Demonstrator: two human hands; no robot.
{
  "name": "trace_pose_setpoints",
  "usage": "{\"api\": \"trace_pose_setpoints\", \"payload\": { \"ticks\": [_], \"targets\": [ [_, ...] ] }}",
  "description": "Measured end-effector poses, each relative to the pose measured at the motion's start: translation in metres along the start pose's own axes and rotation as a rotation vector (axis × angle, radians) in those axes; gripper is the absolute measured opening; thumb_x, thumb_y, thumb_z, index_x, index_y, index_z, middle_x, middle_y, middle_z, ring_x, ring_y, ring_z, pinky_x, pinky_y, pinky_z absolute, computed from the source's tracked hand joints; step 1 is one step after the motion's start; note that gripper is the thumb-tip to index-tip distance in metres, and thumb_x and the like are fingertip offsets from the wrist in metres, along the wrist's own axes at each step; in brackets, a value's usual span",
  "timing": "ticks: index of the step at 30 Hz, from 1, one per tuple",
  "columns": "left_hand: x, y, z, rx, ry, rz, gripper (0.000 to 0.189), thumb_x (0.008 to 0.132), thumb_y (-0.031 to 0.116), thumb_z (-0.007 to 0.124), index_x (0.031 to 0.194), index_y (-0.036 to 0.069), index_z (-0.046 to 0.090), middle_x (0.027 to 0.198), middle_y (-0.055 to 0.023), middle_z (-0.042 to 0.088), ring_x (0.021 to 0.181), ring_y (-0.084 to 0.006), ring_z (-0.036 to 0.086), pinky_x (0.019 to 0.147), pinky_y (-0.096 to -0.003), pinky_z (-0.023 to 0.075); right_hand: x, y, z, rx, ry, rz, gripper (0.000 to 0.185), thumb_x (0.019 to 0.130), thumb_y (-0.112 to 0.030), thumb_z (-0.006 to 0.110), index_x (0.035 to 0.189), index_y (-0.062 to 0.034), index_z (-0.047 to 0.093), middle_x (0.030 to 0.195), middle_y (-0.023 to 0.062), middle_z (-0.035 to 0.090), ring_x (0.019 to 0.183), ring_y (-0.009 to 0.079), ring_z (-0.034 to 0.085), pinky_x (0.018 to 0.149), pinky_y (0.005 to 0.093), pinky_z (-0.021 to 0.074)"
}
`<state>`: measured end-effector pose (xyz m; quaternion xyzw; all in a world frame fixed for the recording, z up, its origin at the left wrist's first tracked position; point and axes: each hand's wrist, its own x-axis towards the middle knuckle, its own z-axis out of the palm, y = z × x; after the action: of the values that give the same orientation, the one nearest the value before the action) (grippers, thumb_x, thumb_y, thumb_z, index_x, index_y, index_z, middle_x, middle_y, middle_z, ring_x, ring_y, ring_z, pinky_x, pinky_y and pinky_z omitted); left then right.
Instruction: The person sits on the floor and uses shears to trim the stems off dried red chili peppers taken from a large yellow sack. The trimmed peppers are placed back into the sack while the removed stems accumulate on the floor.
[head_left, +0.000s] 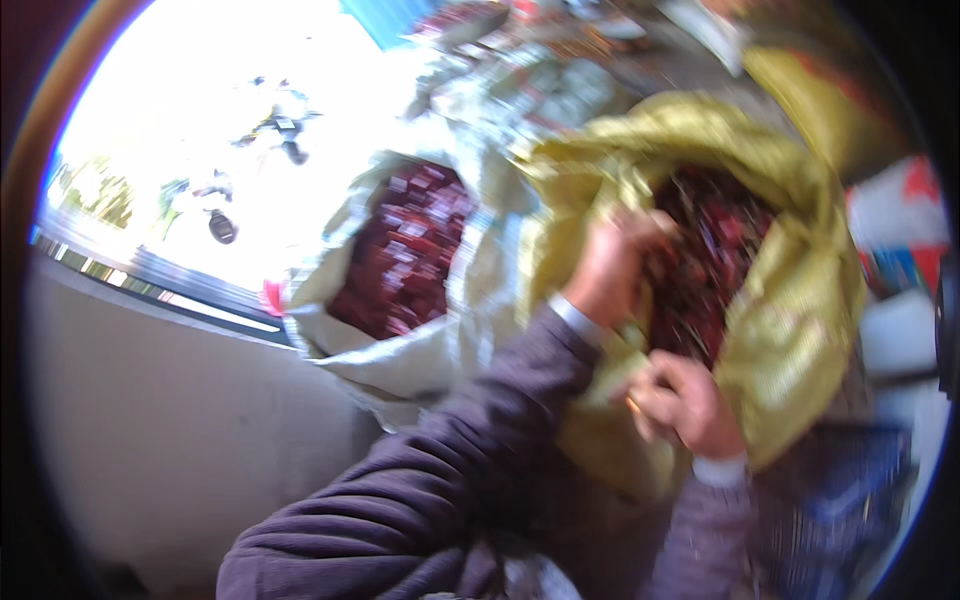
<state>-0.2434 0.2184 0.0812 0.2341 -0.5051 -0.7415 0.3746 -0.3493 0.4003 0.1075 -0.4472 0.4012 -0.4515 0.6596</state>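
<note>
A yellow woven sack (787, 322) stands before me with its mouth wide. Inside it lie dark red, slender pieces with stems (712, 247), apparently dried chillies; blur hides their detail. My left hand (611, 262) is closed on the sack's left rim, its fingers partly hidden by the bunched fabric. Lower down, my right hand (694, 409) pinches the near edge of the same sack, thumb and fingers together. To the left, a white woven sack (480, 315) holds many dark red, shiny pieces (409, 247), too blurred to name.
A grey wall or panel (187, 405) runs along the lower left, below a bright opening. Behind the sacks is a heap of pale bags (540, 86). Another yellow sack (817, 105) lies at the upper right. A dark blue plastic crate (840, 487) sits at the lower right.
</note>
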Motion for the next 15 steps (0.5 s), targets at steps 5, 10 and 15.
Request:
{"api": "trace_pose_setpoints", "payload": {
  "ticks": [5,10,15],
  "targets": [
    [0.014,-0.01,0.0,0.17,0.283,-0.022,0.013,0.092,0.009,0.073,0.087,0.007,0.061,0.071,-0.0001,0.059,0.058,-0.0094,0.053,0.05,-0.0235,0.0423,0.005,0.025,-0.027,0.082,0.381,-0.039,0.014,0.097,-0.022,0.064,0.099,-0.0086,0.061,0.076,-0.0032,0.057,0.055,0.0031,0.045,0.048,0.0199,0.0337],
    [0.042,-0.026,0.009,0.625,0.235,0.083,0.023,0.086,0.019,0.079,0.104,0.004,0.076,0.08,-0.0022,0.071,0.064,-0.0111,0.059,0.059,-0.0257,0.0465,0.002,0.038,-0.051,0.361,0.603,-0.025,0.022,0.097,-0.032,0.072,0.096,-0.0121,0.063,0.073,-0.0068,0.053,0.052,0.0008,0.041,0.042,0.0171,0.0281],
    [0.056,-0.043,0.025,1.215,0.066,0.426,0.029,0.083,0.021,0.077,0.111,0.015,0.078,0.097,-0.0119,0.074,0.083,-0.0255,0.071,0.076,-0.0357,0.0552,0.016,0.045,-0.055,0.476,0.812,-0.045,0.016,0.096,-0.023,0.074,0.093,-0.0116,0.063,0.074,-0.0067,0.054,0.05,0.0006,0.042,0.041,0.017,0.0291]
  ]
}}
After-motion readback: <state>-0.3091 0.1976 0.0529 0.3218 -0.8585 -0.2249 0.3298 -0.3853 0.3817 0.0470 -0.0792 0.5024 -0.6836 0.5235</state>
